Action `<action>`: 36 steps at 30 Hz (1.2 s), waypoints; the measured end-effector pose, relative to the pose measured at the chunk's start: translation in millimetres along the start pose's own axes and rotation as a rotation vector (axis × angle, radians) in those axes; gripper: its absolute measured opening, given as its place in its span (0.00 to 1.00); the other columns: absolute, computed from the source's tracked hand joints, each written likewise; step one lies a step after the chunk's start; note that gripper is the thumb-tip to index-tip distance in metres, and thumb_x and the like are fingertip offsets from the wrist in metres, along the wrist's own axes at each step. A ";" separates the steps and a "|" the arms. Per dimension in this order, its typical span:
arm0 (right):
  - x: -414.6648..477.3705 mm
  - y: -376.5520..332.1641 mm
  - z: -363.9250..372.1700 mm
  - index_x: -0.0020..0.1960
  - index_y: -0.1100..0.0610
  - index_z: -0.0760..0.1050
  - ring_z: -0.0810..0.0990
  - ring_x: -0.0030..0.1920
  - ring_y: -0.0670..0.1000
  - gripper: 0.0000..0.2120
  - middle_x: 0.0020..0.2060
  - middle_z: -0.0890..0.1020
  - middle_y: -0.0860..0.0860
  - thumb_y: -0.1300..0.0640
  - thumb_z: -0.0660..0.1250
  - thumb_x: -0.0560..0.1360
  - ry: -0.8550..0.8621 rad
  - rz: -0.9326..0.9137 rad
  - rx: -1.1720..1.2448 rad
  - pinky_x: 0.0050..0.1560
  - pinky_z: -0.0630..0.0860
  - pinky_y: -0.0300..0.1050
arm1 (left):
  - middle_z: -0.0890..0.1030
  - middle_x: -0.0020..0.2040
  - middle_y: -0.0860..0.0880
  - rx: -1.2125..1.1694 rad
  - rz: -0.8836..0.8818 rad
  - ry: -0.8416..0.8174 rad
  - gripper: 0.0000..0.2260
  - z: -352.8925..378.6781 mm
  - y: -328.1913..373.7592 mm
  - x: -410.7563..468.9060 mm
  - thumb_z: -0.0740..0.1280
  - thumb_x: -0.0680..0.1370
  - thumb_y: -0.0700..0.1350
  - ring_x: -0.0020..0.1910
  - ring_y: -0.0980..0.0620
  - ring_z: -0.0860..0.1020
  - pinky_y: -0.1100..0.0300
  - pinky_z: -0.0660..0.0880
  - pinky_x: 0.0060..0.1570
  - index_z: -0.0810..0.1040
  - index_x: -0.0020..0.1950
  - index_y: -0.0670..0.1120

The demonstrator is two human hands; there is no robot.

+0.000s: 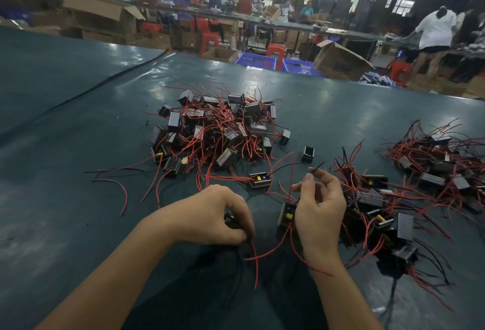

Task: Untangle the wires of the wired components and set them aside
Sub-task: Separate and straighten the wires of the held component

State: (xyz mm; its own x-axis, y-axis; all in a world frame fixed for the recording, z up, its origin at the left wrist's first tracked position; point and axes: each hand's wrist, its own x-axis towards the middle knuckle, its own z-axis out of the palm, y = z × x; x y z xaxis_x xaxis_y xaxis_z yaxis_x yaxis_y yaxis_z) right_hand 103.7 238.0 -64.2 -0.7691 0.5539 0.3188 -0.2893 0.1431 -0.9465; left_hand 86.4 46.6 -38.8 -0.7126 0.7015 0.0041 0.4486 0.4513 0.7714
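Observation:
A tangled heap of small black box components with red and black wires [215,130] lies in the middle of the dark green table [78,125]. My left hand [212,214] grips a black component low in the view, with red and black wires trailing from under its fingers. My right hand [319,206] pinches a thin black wire [316,168] between thumb and fingertips, and another component [286,215] stands just left of its palm. One single component [259,180] lies between the heap and my hands.
Sorted components with wires lie in a pile at the right [378,209] and another at the far right [441,164]. A lone black component [307,154] sits near the heap. Cardboard boxes, blue crates, red stools and several people stand beyond the table's far edge.

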 end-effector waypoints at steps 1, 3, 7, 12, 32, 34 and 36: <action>0.4 -0.1 -0.2 0.52 0.51 0.72 0.76 0.30 0.40 0.04 0.34 0.81 0.49 0.59 0.61 0.81 0.012 -0.006 0.012 0.31 0.71 0.30 | 0.84 0.46 0.54 -0.002 0.000 -0.001 0.06 -1.1 -0.6 -0.1 0.73 0.71 0.42 0.48 0.56 0.82 0.54 0.78 0.52 0.86 0.43 0.52; 1.4 -0.5 -0.9 0.52 0.50 0.71 0.80 0.34 0.41 0.05 0.32 0.82 0.47 0.60 0.61 0.81 0.035 -0.014 0.040 0.37 0.75 0.31 | 0.83 0.45 0.54 0.008 -0.007 -0.009 0.04 -2.1 -1.7 -0.2 0.76 0.71 0.45 0.46 0.57 0.82 0.55 0.78 0.51 0.86 0.43 0.53; 4.3 -1.4 -3.0 0.50 0.50 0.72 0.79 0.33 0.41 0.06 0.32 0.80 0.47 0.61 0.60 0.81 0.065 -0.007 0.083 0.35 0.75 0.32 | 0.82 0.42 0.56 0.163 -0.026 0.006 0.03 -3.2 -6.9 1.7 0.76 0.71 0.52 0.42 0.58 0.79 0.54 0.78 0.48 0.85 0.43 0.55; 7.3 -0.9 -5.0 0.51 0.50 0.73 0.76 0.31 0.41 0.06 0.34 0.78 0.49 0.61 0.60 0.81 0.110 0.023 0.094 0.33 0.73 0.33 | 0.79 0.38 0.59 0.360 -0.154 0.214 0.08 -6.0 -18.5 5.0 0.68 0.77 0.55 0.39 0.62 0.77 0.60 0.77 0.45 0.81 0.44 0.52; -0.3 -3.2 1.8 0.51 0.59 0.76 0.65 0.16 0.44 0.04 0.26 0.80 0.50 0.63 0.63 0.80 -0.350 0.435 0.102 0.18 0.63 0.34 | 0.79 0.37 0.57 0.282 -0.242 0.448 0.10 15.3 -20.4 14.0 0.68 0.75 0.59 0.37 0.61 0.77 0.59 0.78 0.40 0.82 0.46 0.54; -2.6 -1.8 2.4 0.52 0.59 0.76 0.65 0.17 0.44 0.04 0.26 0.80 0.50 0.63 0.63 0.80 -0.397 0.441 0.067 0.18 0.63 0.35 | 0.78 0.34 0.57 0.292 -0.256 0.468 0.09 18.0 -19.1 13.8 0.70 0.74 0.59 0.36 0.60 0.77 0.58 0.78 0.39 0.81 0.45 0.55; -4.3 -1.2 2.3 0.53 0.57 0.76 0.66 0.17 0.46 0.06 0.26 0.80 0.50 0.64 0.62 0.80 -0.440 0.447 0.029 0.18 0.63 0.35 | 0.76 0.34 0.57 0.313 -0.264 0.482 0.06 19.0 -18.5 13.5 0.70 0.74 0.57 0.37 0.58 0.76 0.57 0.77 0.40 0.81 0.44 0.56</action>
State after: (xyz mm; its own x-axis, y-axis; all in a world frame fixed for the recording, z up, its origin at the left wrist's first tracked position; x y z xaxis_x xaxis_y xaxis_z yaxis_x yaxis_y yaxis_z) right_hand 106.0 233.5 -64.3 -0.9800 0.1650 -0.1110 0.1040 -0.0503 -0.9933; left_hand 78.7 58.1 -65.1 -0.9510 0.2501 0.1819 0.3092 0.7661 0.5635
